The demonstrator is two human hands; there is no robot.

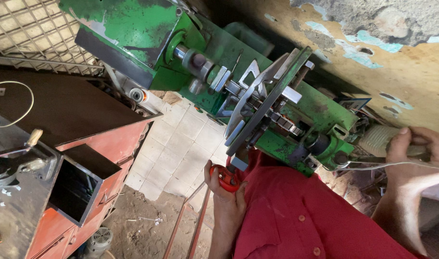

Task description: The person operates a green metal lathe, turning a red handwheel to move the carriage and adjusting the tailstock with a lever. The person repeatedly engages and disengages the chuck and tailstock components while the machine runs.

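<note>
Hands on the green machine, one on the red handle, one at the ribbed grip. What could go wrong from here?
1. The left hand grips the round red handle right under the bare grey metal wheel with its flat blades: fingers could get caught or cut.
2. The loose red shirt lies against the green metal machine and might snag.
3. A thin white cord runs under the right hand on the ribbed pale cylinder: tangle risk.

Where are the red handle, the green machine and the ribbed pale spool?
red handle (pixel 226 178), head view, on its red grip showing inside the left hand (pixel 225 199).
green machine (pixel 138 21), head view, on its painted top housing.
ribbed pale spool (pixel 376 140), head view, on its ribbed side.
</note>
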